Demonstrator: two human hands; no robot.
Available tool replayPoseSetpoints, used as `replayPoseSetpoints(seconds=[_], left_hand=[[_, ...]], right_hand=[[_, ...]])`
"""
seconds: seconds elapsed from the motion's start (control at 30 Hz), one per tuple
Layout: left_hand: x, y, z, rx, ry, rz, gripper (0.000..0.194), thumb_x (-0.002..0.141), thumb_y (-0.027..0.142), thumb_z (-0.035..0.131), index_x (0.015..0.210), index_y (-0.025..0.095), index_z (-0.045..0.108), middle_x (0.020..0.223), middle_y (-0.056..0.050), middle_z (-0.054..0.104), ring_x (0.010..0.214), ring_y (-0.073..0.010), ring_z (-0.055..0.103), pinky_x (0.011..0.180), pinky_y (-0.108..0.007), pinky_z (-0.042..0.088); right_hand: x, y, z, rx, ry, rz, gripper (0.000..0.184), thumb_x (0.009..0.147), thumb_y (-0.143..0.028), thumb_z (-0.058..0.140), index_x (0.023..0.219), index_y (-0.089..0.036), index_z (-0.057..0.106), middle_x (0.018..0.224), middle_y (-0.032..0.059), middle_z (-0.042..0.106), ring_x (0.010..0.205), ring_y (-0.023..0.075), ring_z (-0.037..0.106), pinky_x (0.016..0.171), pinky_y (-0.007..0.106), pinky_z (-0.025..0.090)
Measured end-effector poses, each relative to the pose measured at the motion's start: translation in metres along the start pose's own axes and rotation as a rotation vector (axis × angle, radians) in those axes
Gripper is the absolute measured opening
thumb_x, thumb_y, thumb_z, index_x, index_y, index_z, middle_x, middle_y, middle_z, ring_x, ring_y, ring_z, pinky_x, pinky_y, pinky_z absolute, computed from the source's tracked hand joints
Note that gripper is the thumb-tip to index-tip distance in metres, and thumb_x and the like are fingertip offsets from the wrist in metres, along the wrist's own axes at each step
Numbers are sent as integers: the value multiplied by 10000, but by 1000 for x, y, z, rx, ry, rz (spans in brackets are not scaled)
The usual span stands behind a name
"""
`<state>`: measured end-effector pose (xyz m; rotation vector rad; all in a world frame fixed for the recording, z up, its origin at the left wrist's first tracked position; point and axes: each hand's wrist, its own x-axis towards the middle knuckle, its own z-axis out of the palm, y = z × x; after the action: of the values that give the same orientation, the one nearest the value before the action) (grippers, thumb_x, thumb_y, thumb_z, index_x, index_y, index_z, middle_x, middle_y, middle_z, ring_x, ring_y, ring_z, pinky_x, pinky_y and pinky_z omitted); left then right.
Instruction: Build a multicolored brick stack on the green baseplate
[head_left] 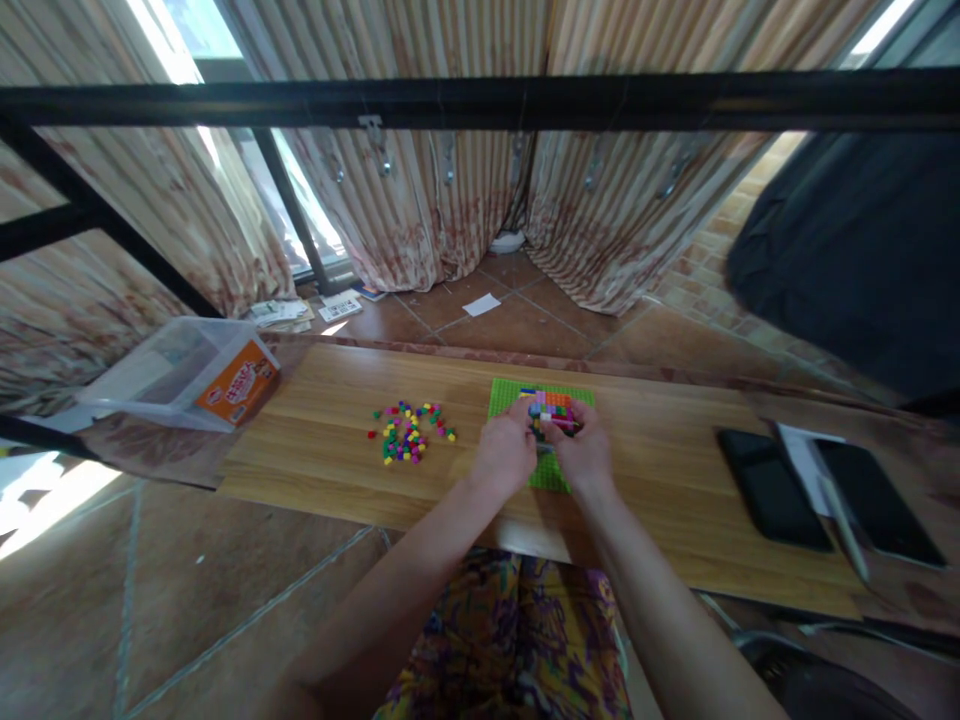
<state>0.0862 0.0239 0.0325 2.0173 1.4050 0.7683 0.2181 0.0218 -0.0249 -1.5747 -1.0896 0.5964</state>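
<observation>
A block of joined, many-coloured toy bricks (pixel 553 401) stands over the green studded baseplate (pixel 551 476). My left hand (pixel 510 440) grips its left side with the fingers closed round it. From the right, my right hand (pixel 583 442) holds the same block, its thumb near the front edge. Orange, purple, pink and blue bricks show on the top. Both hands hide the block's lower part, so I cannot tell whether it touches the plate. Left of my hands lies a loose scatter of small coloured bricks (pixel 409 432) on the wooden board (pixel 330 400).
At the left end stands a clear plastic box (pixel 176 375) with an orange label. Two dark tablet-like slabs (pixel 772 490) lie at the right, with a white pen-like stick (pixel 846 528) beside them. A black metal bar (pixel 480 105) crosses in front of striped curtains.
</observation>
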Motion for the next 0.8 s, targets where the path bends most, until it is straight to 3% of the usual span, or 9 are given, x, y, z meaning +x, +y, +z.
replayPoseSetpoints(seconds=[0.13, 0.27, 0.47, 0.6, 0.8], left_hand=[[-25, -22, -20, -67, 91, -68, 480, 787, 55, 527, 1243, 204, 547, 949, -30, 701, 854, -146, 666, 840, -293, 544], [-58, -59, -42, -35, 195, -164, 394, 799, 81, 540, 1174, 195, 583, 898, -23, 697, 825, -140, 662, 802, -281, 542], [-93, -101, -61, 52, 290, -275, 265, 769, 66, 559, 988, 197, 629, 868, -12, 683, 802, -133, 650, 771, -265, 529], [-97, -104, -65, 124, 291, -277, 198, 790, 58, 528, 893, 190, 634, 881, -25, 666, 828, -138, 634, 779, -263, 512], [-87, -96, -63, 361, 288, -301, 159, 869, 158, 521, 937, 208, 655, 947, -51, 648, 925, -177, 618, 851, -298, 490]], right_hand=[[-6, -2, -7, 112, 52, 120, 622, 690, -486, 706, 1198, -152, 574, 1081, 115, 663, 905, 215, 643, 868, 412, 512], [-21, 1, -25, 129, 150, 110, 592, 740, -528, 664, 1200, -161, 594, 1109, 115, 658, 897, 201, 641, 814, 363, 515], [-46, 11, -60, -165, 200, 37, 502, 796, -504, 608, 1134, -139, 672, 893, 108, 686, 733, 207, 623, 694, 352, 492], [-56, 21, -74, -357, 234, -41, 451, 808, -449, 576, 1101, -127, 695, 916, 121, 679, 733, 215, 615, 711, 362, 481], [-64, 32, -75, -466, 205, -128, 380, 822, -401, 518, 1010, -135, 715, 987, 133, 680, 895, 265, 627, 824, 392, 477]])
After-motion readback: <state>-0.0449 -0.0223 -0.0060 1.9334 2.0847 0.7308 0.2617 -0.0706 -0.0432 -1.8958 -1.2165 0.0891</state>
